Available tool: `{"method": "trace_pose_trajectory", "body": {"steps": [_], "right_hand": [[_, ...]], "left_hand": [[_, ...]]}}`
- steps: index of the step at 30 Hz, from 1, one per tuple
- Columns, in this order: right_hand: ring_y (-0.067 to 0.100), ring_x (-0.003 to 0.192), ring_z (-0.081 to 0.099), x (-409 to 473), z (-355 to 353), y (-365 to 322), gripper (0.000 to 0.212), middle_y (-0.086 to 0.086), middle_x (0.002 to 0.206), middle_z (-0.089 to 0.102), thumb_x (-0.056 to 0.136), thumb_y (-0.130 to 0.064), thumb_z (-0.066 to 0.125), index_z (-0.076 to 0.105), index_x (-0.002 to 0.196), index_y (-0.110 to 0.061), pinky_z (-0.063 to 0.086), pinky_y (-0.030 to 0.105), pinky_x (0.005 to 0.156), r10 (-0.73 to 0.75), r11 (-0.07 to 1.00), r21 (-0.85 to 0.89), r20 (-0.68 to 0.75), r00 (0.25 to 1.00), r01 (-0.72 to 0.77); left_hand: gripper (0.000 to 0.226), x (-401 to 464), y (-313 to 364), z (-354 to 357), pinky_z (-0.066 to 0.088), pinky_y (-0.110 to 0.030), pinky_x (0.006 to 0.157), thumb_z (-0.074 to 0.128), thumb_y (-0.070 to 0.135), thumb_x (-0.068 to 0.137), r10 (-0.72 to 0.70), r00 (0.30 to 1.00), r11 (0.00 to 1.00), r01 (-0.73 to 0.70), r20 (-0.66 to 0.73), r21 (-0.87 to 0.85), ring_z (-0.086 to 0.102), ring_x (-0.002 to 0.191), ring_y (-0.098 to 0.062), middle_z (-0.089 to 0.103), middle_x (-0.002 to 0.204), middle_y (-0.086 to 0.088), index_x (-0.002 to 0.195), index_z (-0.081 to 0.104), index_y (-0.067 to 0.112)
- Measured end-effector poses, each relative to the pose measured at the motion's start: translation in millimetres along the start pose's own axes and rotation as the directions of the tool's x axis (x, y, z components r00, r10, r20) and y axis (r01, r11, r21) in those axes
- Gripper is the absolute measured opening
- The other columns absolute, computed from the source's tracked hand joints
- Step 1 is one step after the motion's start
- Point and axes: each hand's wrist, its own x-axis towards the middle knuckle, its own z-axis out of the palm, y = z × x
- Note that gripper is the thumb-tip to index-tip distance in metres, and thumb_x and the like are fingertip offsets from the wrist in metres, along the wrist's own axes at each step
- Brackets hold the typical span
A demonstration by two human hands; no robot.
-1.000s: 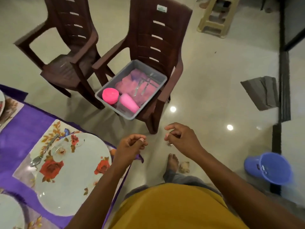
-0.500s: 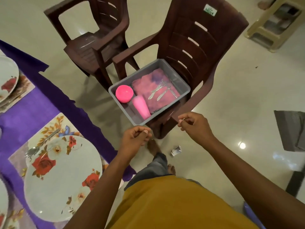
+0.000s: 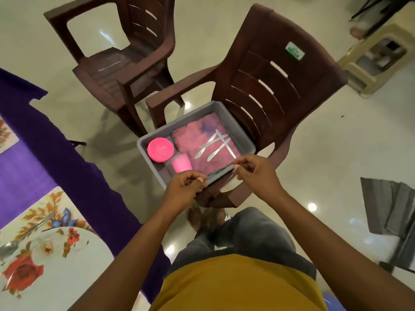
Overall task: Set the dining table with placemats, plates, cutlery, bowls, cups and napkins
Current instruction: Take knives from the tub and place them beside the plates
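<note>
Nearby, curled fingers hover above a grey tub on a brown chair; contents unclear.

Curled hands over grey tub

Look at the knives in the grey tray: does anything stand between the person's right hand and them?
Nothing visible does. The knives lie uncovered on the pink cloth in the tray, and the right hand hovers at the tray's near edge, beside them.
</note>
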Motion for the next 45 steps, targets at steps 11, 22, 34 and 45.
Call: {"method": "trace_pose_trajectory", "body": {"steps": [11, 22, 34, 45], "right_hand": [[0.019, 0.09, 0.069, 159.7, 0.7, 34.4, 0.02, -0.004, 0.092, 0.072, 0.094, -0.02, 0.069, 0.074, 0.113, -0.018, 0.055, 0.032, 0.081, 0.042, 0.959, -0.281, 0.238, 0.97, 0.027], [0.025, 0.095, 0.069, 321.6, 70.8, 147.7, 0.028, 0.004, 0.105, 0.075, 0.085, -0.025, 0.062, 0.073, 0.11, -0.02, 0.058, 0.037, 0.085, 0.222, 0.865, -0.501, 0.413, 0.883, 0.017], [0.033, 0.103, 0.071, 382.8, 124.2, 182.7, 0.026, 0.009, 0.112, 0.073, 0.086, -0.027, 0.077, 0.071, 0.108, -0.016, 0.058, 0.039, 0.085, 0.215, 0.72, -0.693, 0.285, 0.934, 0.046], [0.023, 0.081, 0.067, 376.7, 125.1, 173.0, 0.003, -0.003, 0.087, 0.071, 0.095, -0.021, 0.061, 0.061, 0.097, -0.023, 0.058, 0.037, 0.071, -0.121, 0.801, -0.483, 0.45, 0.885, 0.355]], "left_hand": [[0.018, 78.2, 12.3, 26.4, 0.056, -0.029, 0.077, 0.064, 0.011, 0.101, -0.141, 0.978, 0.987, 0.128, -0.154, -0.093, 0.073, 0.086, -0.015, 0.079, 0.093, -0.002, 0.095, 0.077, 0.021], [0.025, 215.5, -43.5, 85.7, 0.058, -0.046, 0.097, 0.069, 0.018, 0.097, -0.335, 0.879, 0.941, 0.296, -0.339, -0.161, 0.071, 0.101, -0.019, 0.078, 0.1, 0.01, 0.085, 0.076, 0.038], [0.017, 262.7, -94.7, 116.4, 0.058, -0.049, 0.098, 0.066, 0.02, 0.1, -0.417, 0.824, 0.903, 0.326, -0.383, -0.281, 0.07, 0.103, -0.015, 0.076, 0.106, 0.014, 0.096, 0.078, 0.031], [0.026, 259.4, -105.6, 119.9, 0.056, -0.05, 0.101, 0.063, 0.018, 0.102, -0.41, 0.834, 0.896, 0.293, -0.369, -0.333, 0.069, 0.105, -0.015, 0.076, 0.109, 0.011, 0.092, 0.073, 0.04]]}}
